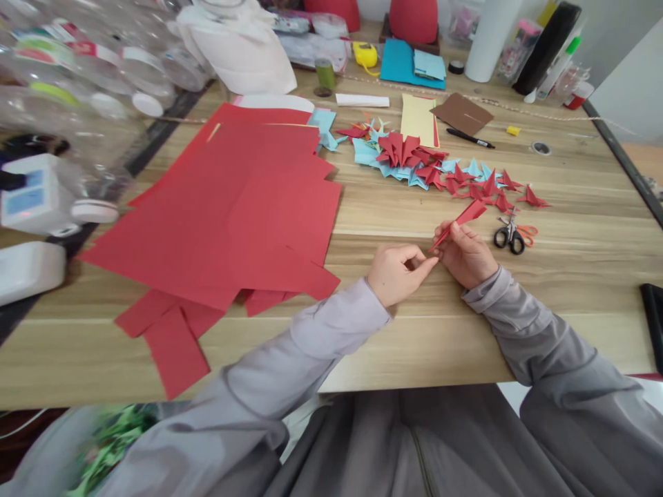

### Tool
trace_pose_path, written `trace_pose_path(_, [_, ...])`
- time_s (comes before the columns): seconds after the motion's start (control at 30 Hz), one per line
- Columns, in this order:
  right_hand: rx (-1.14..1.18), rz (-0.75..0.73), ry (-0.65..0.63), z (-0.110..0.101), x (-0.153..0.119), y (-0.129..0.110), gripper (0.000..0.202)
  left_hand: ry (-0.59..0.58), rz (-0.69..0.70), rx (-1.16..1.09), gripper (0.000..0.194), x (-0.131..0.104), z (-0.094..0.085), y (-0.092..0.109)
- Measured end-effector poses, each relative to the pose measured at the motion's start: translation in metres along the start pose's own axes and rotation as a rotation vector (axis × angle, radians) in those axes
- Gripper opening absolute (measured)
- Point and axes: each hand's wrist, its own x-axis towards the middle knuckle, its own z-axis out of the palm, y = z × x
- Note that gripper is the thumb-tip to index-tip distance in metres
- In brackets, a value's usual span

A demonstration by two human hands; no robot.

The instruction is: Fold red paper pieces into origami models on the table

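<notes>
A narrow folded piece of red paper (470, 212) slants up from my right hand (466, 252), which pinches it between thumb and fingers. My left hand (401, 273) is closed, its thumb and forefinger pressed together at the lower tip of that paper. Beyond my hands lie several folded red paper pieces (398, 149) and light blue folded pieces (366, 153). Black-handled scissors (510, 237) rest right of my right hand, over an orange-handled pair (528, 235). Large red sheets (233, 207) are piled to the left of my left hand.
Smaller red strips (177, 352) stick out near the table's front edge. Farther back are a black pen (470, 138), a brown paper (462, 114), a yellow tape measure (365, 55) and a white cylinder (493, 41). Plastic bottles (93, 138) crowd the left side.
</notes>
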Motion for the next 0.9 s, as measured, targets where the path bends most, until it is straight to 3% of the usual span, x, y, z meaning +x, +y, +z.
trace_pose_path(0.17, [0.011, -0.007, -0.014, 0.003, -0.002, 0.001, 0.023, 0.008, -0.005, -0.032, 0.015, 0.002, -0.001, -0.002])
trace_pose_path(0.33, [-0.041, -0.004, -0.014, 0.007, -0.003, 0.000, 0.025, -0.127, 0.082, 0.020, 0.026, 0.002, -0.004, -0.002])
trace_pose_path(0.43, [-0.046, 0.003, -0.002, 0.008, -0.004, 0.000, 0.025, -0.098, 0.072, 0.056, 0.029, 0.001, -0.006, 0.001])
trace_pose_path(0.53, [-0.091, -0.005, -0.037, 0.008, -0.005, 0.002, 0.025, 0.013, 0.006, 0.019, 0.032, 0.002, -0.007, 0.004])
trace_pose_path(0.63, [-0.191, -0.021, -0.107, 0.005, -0.006, 0.005, 0.027, 0.081, -0.117, -0.167, 0.025, 0.005, -0.006, 0.002])
trace_pose_path(0.77, [-0.352, -0.038, -0.193, -0.002, -0.006, 0.008, 0.029, -0.011, -0.257, -0.503, 0.022, 0.010, -0.005, -0.001])
trace_pose_path(0.9, [-0.444, -0.051, -0.241, -0.003, -0.007, 0.008, 0.025, -0.030, -0.353, -0.607, 0.025, 0.011, -0.004, -0.001])
